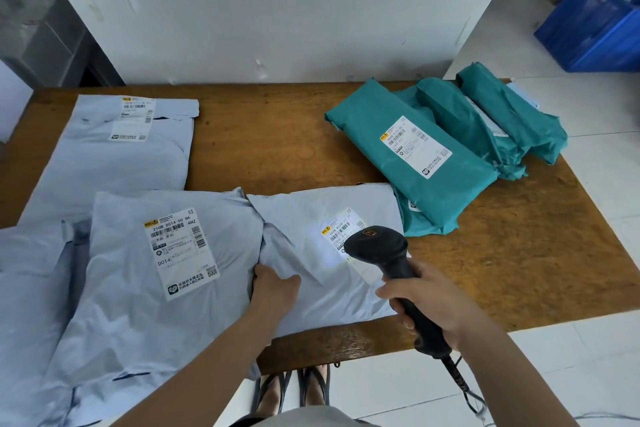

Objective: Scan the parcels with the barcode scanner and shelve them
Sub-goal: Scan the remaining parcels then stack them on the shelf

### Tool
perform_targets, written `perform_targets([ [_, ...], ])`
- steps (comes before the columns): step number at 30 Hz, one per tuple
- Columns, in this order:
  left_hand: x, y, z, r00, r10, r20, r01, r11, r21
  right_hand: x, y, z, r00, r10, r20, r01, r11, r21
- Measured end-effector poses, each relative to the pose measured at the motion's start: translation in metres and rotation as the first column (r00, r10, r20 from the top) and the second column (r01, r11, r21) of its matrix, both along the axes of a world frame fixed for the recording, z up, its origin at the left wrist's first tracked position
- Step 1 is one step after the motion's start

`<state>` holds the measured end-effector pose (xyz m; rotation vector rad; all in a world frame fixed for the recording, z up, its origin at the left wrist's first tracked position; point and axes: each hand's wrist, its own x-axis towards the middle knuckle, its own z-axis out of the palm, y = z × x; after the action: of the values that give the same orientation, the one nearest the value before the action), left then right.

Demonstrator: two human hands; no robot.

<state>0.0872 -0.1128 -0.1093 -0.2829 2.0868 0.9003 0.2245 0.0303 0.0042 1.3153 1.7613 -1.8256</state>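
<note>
Parcel (301, 218) at tabletop (277, 142) front edge: L hand (275, 284) grips its left side; R hand (426, 302) grasps scanner (377, 246), label (341, 227) just ahead.

Black scanner (375, 246) — apparently above pale parcel (298, 218)

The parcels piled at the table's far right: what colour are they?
The piled parcels are teal green, clearest in the head view.
</note>
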Motion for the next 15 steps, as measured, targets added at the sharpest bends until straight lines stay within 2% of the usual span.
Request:
perform_targets([
  [3, -0.002, 0.000, -0.002, 1.000, 0.004, 0.014, -0.004, 1.000, 0.015, 0.001, 0.001, 0.000, 1.000, 0.007, 0.012, -0.007, 1.000, 0.006],
  [10, -0.005, 0.002, -0.007, 0.986, 0.140, 0.085, -0.148, 0.984, 0.100, -0.001, 0.002, -0.001, 0.997, 0.067, 0.044, -0.070, 0.996, 0.059],
  [15, -0.006, -0.004, -0.012, 0.996, 0.088, 0.027, -0.091, 0.990, 0.111, -0.003, 0.004, 0.001, 0.994, 0.090, 0.054, -0.094, 0.993, 0.071],
])
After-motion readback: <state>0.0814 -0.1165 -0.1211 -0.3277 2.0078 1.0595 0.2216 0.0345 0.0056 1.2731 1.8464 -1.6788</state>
